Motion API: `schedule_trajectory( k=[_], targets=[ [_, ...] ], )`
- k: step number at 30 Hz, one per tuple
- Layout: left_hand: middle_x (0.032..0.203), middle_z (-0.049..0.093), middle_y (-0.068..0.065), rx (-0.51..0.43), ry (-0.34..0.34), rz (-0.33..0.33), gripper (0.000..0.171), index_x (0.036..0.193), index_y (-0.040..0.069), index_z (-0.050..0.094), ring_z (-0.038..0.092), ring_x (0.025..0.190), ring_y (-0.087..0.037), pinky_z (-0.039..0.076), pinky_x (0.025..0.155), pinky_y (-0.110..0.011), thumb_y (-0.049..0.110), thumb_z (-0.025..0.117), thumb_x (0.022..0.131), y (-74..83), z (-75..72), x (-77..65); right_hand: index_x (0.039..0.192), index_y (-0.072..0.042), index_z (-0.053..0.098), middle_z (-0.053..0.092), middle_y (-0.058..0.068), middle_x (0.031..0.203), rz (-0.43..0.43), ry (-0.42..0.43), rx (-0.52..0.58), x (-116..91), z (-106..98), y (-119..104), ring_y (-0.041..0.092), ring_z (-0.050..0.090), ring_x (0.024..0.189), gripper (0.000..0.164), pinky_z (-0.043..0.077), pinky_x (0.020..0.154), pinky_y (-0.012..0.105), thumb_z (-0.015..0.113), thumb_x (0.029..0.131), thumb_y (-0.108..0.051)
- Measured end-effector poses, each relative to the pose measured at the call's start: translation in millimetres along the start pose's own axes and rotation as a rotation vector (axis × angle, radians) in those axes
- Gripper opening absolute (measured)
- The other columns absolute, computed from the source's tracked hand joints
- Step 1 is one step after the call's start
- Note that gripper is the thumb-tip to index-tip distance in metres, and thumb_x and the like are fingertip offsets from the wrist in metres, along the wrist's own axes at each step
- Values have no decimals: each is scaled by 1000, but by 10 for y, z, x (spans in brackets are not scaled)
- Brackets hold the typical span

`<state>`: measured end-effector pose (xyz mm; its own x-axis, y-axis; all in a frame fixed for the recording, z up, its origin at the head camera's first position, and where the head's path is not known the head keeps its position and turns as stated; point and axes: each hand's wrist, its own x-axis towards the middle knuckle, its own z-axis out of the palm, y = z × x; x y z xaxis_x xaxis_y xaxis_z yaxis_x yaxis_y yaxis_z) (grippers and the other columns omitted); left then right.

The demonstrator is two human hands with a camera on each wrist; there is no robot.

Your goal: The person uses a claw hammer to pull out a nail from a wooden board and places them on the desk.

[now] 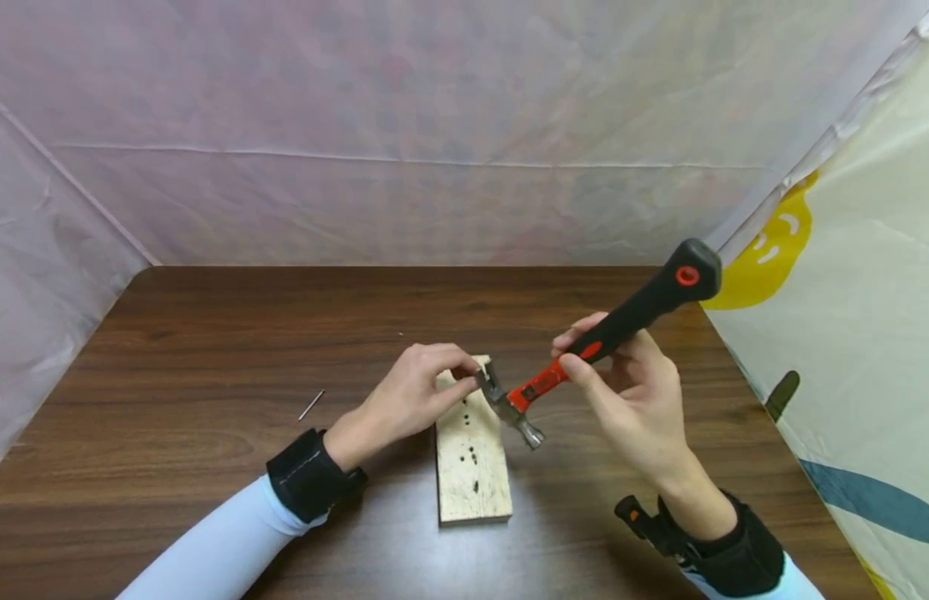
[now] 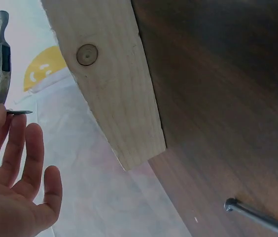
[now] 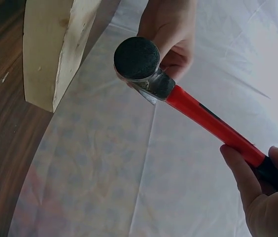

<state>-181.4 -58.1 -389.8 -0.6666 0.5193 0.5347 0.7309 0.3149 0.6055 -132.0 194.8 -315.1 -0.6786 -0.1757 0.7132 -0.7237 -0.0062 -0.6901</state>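
My right hand (image 1: 647,408) holds a claw hammer (image 1: 541,385) by its red and black handle, between thumb and fingers. The handle slants up to the right and the metal head hangs low, over the edge of a pale wooden board (image 1: 471,492). At the claw is my left hand (image 1: 407,396), above the board's far part. In the left wrist view its thumb and fingertips pinch a nail (image 2: 21,112), whose pointed end sticks out. The claw meets the thumb there; the nail's other end is hidden. Several dark holes mark the board's top.
A loose nail (image 1: 311,405) lies on the brown wooden table (image 1: 209,333), left of the board. Near the far side is a tiny pale speck (image 1: 401,334). Fabric sheets (image 1: 434,125) hang behind the table and at both sides.
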Motion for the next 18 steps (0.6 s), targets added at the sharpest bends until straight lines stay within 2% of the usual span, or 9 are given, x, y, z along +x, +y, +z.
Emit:
schedule_trajectory(
  k=[7,11,15,18],
  targets=[
    [95,75,-3,23,12,-17,8,97,5,75,67,84,-12,57,77,-39,0,74,92,36,-27,-21,121,15,58,70,21,104,22,-16,-30,-6,19,-21,24,72,93,37,59,75,28,66,86,22],
    [95,74,-1,61,44,-27,5,98,7,76,67,85,-10,57,76,-37,4,74,94,40,-71,-17,122,16,58,70,22,103,25,-24,-13,-12,23,-14,24,72,94,37,59,75,28,67,86,23],
    [89,73,0,166,68,-72,4,96,7,77,65,79,-10,55,72,-34,7,75,93,15,-180,-61,124,17,56,70,22,104,17,-38,-1,-21,-2,-1,25,72,94,38,59,74,27,68,87,21],
    [84,72,0,298,61,-151,4,93,8,77,63,72,-11,52,68,-32,7,74,91,-39,-295,-126,126,18,52,70,23,105,20,-41,4,-31,-45,12,27,72,96,41,59,76,27,67,88,21]
  ],
)
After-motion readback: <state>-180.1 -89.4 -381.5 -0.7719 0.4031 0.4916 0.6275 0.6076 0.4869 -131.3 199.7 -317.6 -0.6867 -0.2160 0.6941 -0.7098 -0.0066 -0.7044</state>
